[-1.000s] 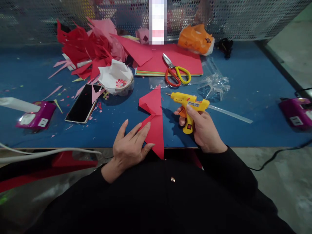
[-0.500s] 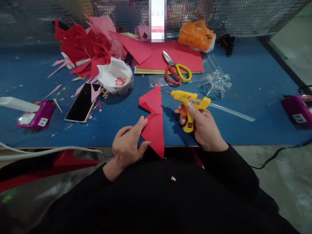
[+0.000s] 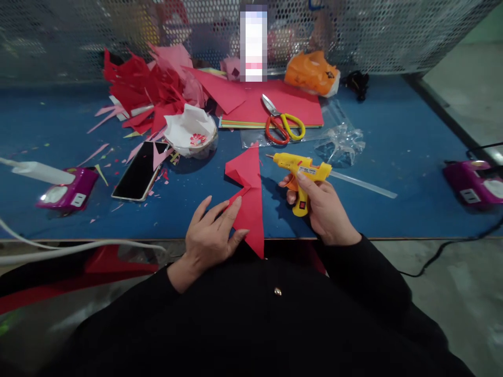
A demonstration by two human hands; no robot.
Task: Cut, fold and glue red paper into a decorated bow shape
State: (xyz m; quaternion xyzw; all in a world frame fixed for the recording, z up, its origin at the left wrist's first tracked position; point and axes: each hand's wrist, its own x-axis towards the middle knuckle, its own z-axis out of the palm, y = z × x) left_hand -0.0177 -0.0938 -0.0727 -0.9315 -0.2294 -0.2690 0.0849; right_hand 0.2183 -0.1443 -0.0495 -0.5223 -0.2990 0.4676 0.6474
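A folded red sheet of paper [image 3: 251, 209] lies on the blue table, its lower tip reaching past the front edge. My left hand [image 3: 212, 230] rests on its left side, fingers spread and pressing lightly on the paper. In my right hand [image 3: 328, 209] is a yellow glue gun [image 3: 302, 167], held by its handle with a finger by the orange trigger. The nozzle points left, just right of the paper and apart from it. A clear glue stick [image 3: 365, 185] sticks out of the gun's back.
Scissors [image 3: 281, 120] lie on a stack of coloured paper [image 3: 306, 104]. Left of them are a white paper-lined bowl [image 3: 188, 131], a phone [image 3: 139, 172] and a heap of red scraps [image 3: 141, 78]. Purple power sockets [image 3: 68, 191] stand left and right. An orange packet [image 3: 312, 74] sits behind.
The view has shifted slightly. My left hand's fingers have spread and straightened on the paper. My right hand still holds the glue gun in about the same place.
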